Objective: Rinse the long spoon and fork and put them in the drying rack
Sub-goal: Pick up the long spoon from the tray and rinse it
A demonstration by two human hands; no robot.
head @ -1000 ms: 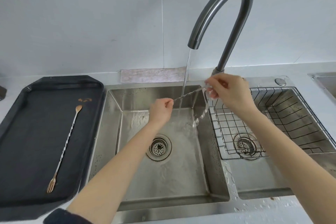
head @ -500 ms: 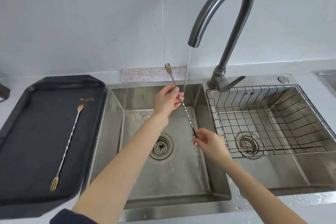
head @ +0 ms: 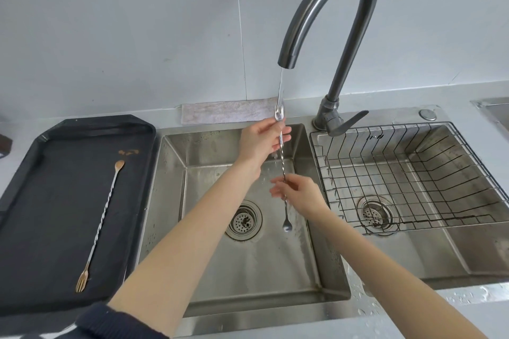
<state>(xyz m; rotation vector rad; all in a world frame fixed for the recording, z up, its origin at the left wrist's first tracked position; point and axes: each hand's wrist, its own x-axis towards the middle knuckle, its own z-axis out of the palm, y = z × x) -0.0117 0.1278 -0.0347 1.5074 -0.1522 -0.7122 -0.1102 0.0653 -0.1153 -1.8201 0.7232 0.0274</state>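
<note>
A long silver utensil with a twisted stem stands upright under the running water. Its fork end is in the stream and its spoon end hangs low over the left sink basin. My left hand grips the stem near the top. Lower down, my right hand pinches the stem. A second long utensil, with a gold spoon end and a gold fork end, lies on the black tray at the left. The wire drying rack sits in the right basin and holds nothing.
The tall curved faucet rises between the two basins, its lever pointing right. A folded cloth lies behind the left basin. Brown crumbs sit on the tray's far part. Water drops lie on the counter's front edge.
My right hand left the faucet lever and took the stem. The utensil swung from lying across to upright, and its fork end went into the stream. The spoon end now hangs below my right hand.
</note>
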